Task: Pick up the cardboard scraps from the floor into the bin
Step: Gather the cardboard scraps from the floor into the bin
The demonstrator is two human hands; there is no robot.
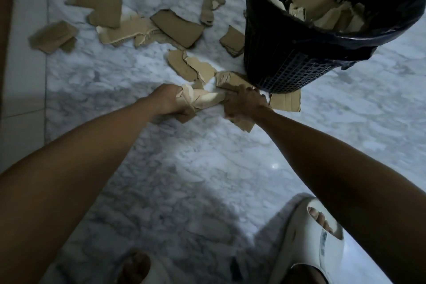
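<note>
Both hands gather cardboard scraps off the marble floor.
Left hand and right hand each hold a curled grip on scraps; bin at one o'clock; slipper print unreadable.

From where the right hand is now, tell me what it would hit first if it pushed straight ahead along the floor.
Most likely the folded cardboard scrap lying just past the right hand, then the foot of the black mesh bin behind it. Depth is hard to judge from this single view.

Beneath me lies a floor of white marble with grey veining, glossy, carrying one small bright glint. At my left runs a plain pale border strip. Lighting is dim.
</note>
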